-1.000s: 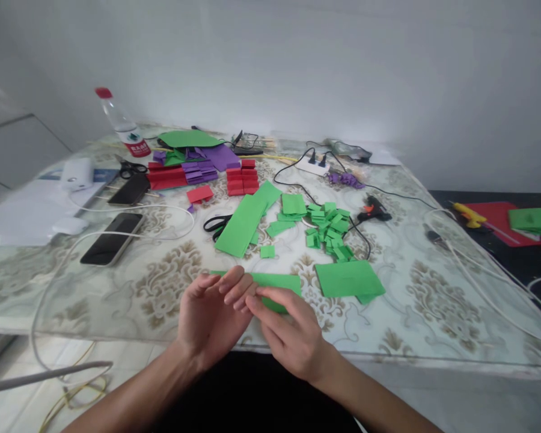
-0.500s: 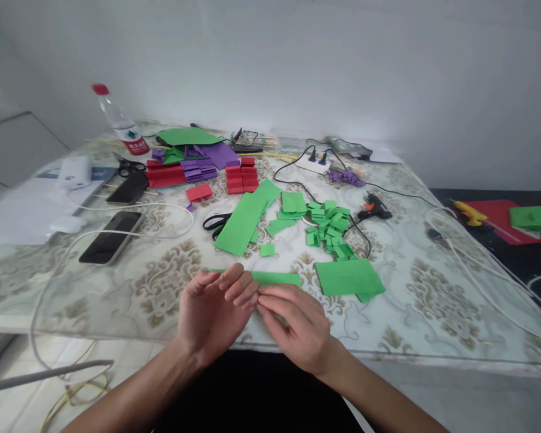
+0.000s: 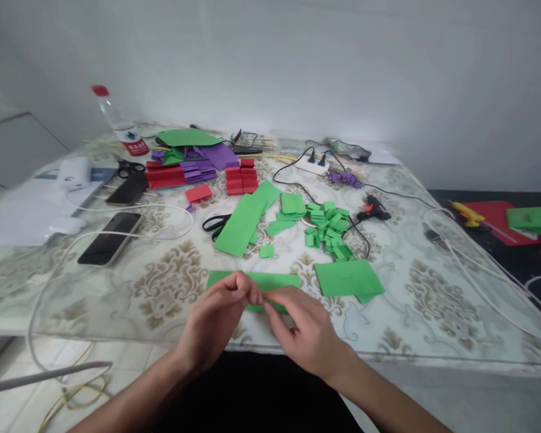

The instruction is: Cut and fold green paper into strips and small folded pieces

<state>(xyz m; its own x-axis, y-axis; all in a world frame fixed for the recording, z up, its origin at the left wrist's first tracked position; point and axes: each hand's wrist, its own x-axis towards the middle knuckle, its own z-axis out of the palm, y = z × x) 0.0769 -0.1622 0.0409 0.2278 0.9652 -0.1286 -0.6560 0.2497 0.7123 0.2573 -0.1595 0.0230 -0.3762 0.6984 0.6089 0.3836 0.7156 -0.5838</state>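
My left hand (image 3: 220,316) and my right hand (image 3: 309,328) meet at the fingertips near the table's front edge. Both are closed in a pinch; whatever lies between the fingers is hidden or too small to make out. Beneath and just beyond them lies a long green paper strip (image 3: 279,280), partly covered by the hands. A small green paper square (image 3: 267,251) rests a little farther off. To the right of it is a heap of small folded green pieces (image 3: 329,225), and nearer me a green paper sheet (image 3: 349,278) lies flat.
Black-handled scissors (image 3: 214,225) lie partly under green strips (image 3: 241,225). Folded red pieces (image 3: 242,178), two phones (image 3: 110,239) and a bottle (image 3: 128,135) stand or lie left. A black glue gun (image 3: 373,208) and power strip (image 3: 312,164) are at right; white cables cross the table.
My left fingers have curled inward and the wrist has turned, so the thumb now meets the fingers. More of the green strip shows. My right hand stays nearly in place, still pinching.
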